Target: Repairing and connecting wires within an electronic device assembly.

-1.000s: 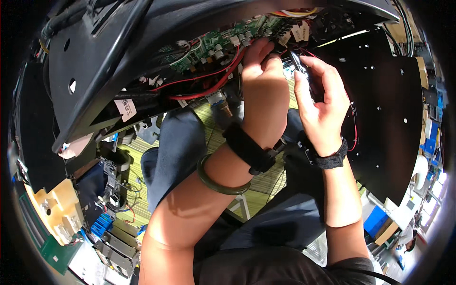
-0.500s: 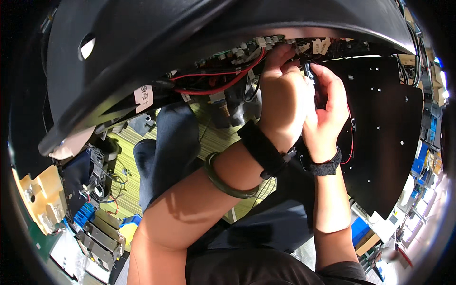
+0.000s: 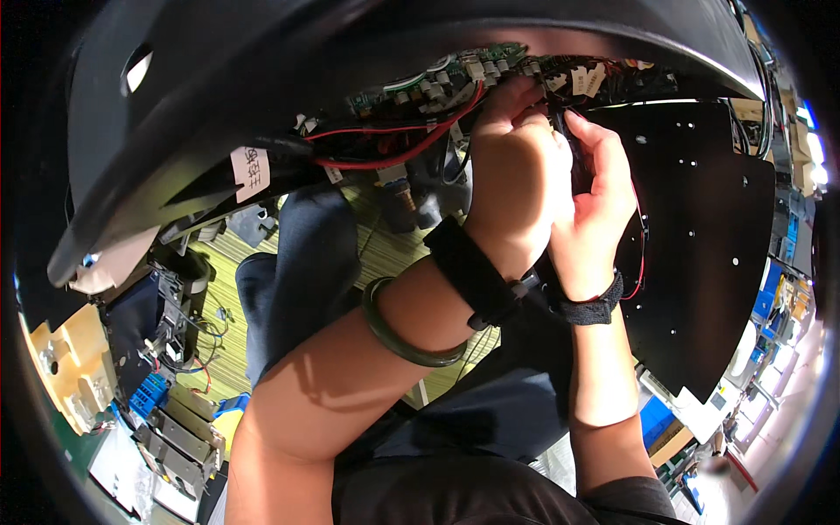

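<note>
Both hands are raised to the underside of a large black housing [image 3: 262, 105], where a green circuit board [image 3: 437, 83] with white connectors sits just under its edge.

Left hand [image 3: 516, 188]: curled closed, fingers turned up into the wiring right below the board. What the fingertips pinch is hidden behind the knuckles; I cannot tell whether they grip a lead or only steady the bundle. A black wrist strap [image 3: 468, 271] and a green bangle [image 3: 398, 328] sit on this forearm.

Right hand [image 3: 599, 197]: closed around a small dark part, likely a connector [image 3: 573, 149], held touching the left hand. The two hands are pressed together, which I judge serves to brace fine work in a cramped, overhead spot. A black wristband [image 3: 595, 306] is on this wrist.

Red wires [image 3: 394, 153] loop from the board leftward along the housing; a thinner red lead [image 3: 643, 262] hangs beside the right wrist, against a black perforated panel [image 3: 709, 245].

Containers: at lower left, a blue terminal block [image 3: 144, 394] and cardboard pieces [image 3: 61, 359] lie among loose parts; contents are too small to make out.
</note>
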Action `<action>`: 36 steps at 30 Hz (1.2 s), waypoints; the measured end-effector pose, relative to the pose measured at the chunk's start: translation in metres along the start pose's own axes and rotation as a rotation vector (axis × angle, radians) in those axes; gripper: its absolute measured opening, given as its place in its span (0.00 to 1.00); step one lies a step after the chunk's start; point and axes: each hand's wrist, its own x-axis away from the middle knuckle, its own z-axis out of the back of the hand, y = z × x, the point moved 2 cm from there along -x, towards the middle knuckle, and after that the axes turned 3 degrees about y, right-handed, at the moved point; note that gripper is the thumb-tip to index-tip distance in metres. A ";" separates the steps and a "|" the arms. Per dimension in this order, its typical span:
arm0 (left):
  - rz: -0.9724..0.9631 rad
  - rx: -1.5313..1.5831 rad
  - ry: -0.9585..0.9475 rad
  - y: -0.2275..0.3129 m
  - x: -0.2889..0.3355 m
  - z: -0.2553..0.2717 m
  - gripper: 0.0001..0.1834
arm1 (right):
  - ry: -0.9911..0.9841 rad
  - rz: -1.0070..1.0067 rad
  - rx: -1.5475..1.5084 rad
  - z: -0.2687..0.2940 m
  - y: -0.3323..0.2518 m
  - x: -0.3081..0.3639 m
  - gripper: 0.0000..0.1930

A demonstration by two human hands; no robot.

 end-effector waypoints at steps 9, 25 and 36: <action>-0.101 -0.153 -0.066 -0.001 0.000 0.009 0.16 | 0.002 0.007 0.001 0.006 -0.006 0.000 0.10; 0.135 0.409 0.057 -0.002 0.000 0.001 0.16 | -0.005 -0.031 0.023 0.004 -0.003 0.000 0.10; 0.364 0.764 0.131 0.010 0.002 0.002 0.11 | 0.060 -0.011 -0.008 0.006 -0.003 0.000 0.11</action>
